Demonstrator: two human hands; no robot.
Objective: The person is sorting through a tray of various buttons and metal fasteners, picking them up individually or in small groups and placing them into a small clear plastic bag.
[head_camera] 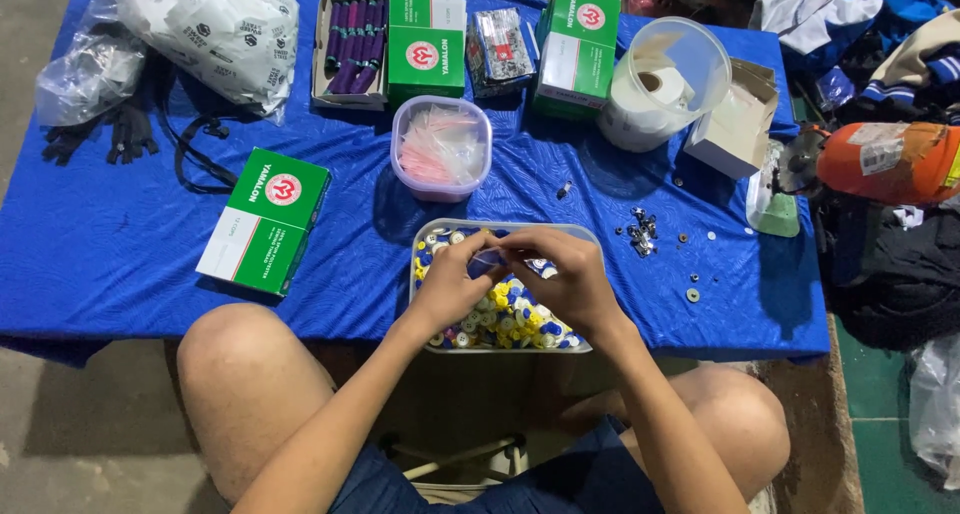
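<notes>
Seated at a blue table (120,244), I pinch a small blue piece (487,262) between my left hand (452,284) and right hand (568,279), both clenched on it above the tray of buttons (500,319). Best held low over the tray, so a slip lands inside. My fingers hide the piece's shape.

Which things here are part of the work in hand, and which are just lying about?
In use: left hand and right hand, together pinching a small blue piece over the button tray.

Lying about: pink tub, green box, purple-spool box, tape jug, metal bits, plastic bags.
</notes>
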